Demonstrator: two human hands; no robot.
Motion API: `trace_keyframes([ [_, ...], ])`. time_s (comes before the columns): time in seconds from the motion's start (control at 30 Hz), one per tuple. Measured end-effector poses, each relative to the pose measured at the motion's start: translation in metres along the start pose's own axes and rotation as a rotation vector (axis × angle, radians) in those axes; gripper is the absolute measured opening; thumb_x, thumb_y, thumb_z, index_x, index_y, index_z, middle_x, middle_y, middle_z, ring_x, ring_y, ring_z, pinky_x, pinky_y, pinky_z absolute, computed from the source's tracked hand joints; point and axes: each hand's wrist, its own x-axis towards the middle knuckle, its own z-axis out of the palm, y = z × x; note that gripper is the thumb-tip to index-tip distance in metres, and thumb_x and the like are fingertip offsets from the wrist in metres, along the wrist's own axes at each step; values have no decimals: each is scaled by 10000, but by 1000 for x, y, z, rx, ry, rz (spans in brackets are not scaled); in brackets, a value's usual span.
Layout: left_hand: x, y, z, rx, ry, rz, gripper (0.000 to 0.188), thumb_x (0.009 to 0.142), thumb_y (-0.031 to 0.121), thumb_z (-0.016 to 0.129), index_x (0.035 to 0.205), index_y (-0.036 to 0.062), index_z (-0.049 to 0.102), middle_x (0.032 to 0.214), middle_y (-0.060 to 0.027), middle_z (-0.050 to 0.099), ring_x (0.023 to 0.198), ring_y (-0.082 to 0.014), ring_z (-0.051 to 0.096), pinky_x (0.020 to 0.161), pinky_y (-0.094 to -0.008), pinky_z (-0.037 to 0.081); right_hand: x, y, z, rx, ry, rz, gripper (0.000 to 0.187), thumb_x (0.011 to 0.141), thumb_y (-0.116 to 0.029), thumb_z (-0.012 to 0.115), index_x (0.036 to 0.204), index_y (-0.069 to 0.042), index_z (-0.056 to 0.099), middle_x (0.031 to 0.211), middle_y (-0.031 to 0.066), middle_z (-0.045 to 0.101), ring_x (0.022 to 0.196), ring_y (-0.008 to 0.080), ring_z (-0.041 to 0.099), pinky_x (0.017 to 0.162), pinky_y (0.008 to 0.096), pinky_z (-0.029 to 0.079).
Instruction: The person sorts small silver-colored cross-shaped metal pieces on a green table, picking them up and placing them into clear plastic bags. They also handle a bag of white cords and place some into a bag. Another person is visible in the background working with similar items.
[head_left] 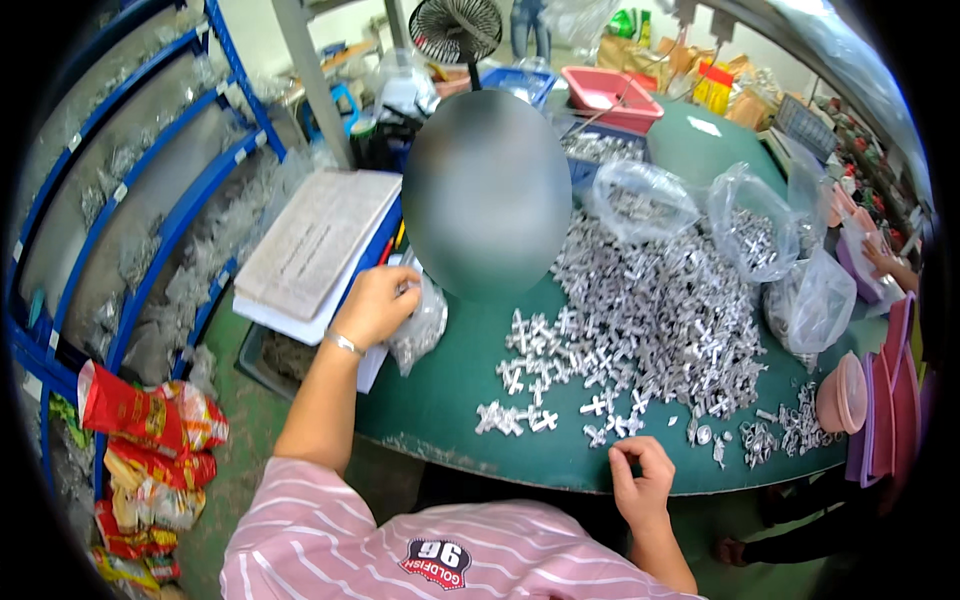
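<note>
My left hand (375, 306), a bracelet at its wrist, is closed at the top of a small clear plastic bag (420, 328) filled with silvery pieces. The bag rests near the table's left edge. At the front edge of the green table (450, 400), my right hand (641, 474) has its fingers curled and thumb pressed in; whatever it may hold is too small to make out. Just beyond it lie a few loose metal crosses (613, 428), in front of a large heap of silvery cross-shaped pieces (665, 310).
Opened clear bags of metal pieces (645, 203) sit behind the heap. A pink cup (842, 393) stands at the right edge. To the left are a worn folder (320, 240) on papers and blue shelving (175, 225). A blurred oval hides the table's far middle. Another person's hand (885, 262) shows at far right.
</note>
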Motion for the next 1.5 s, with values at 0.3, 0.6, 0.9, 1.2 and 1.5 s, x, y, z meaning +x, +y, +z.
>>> trace_keyframes([
  [0.3,-22,79,73,-1905,-197,-448,176,938,175,485,982,41,590,793,-72,608,519,-125,482,377,-227,332,18,-3,30,942,-110,590,258,974,-174,505,1116,30,575,1053,130,642,947,210,632,834,293,505],
  [0.6,-72,171,142,-335,-160,708,228,781,125,651,998,59,629,1046,-110,601,989,-278,584,877,-343,435,39,0,35,1809,184,886,345,971,-288,376,1211,-69,493,1265,138,508,1157,257,513,993,403,424],
  [0.9,-77,113,108,-690,-10,206,94,787,2,639,880,1,646,918,-104,638,820,-184,615,724,-272,495,193,51,-64,1639,587,517,157,941,-199,492,986,-49,486,984,137,518,868,237,542,804,369,525],
  [1.2,-89,72,79,-158,-284,191,375,654,53,784,985,5,615,794,-57,505,594,-123,461,523,-253,398,258,74,-108,692,241,347,357,929,-115,517,1231,68,463,1156,180,557,1028,266,581,872,365,500],
  [1.5,-94,72,108,-211,-317,314,449,626,54,808,1029,14,615,828,-63,526,566,-123,485,528,-260,417,69,19,-37,-355,-479,-113,238,733,-10,671,967,-19,627,882,131,561,859,327,554,760,397,464],
])
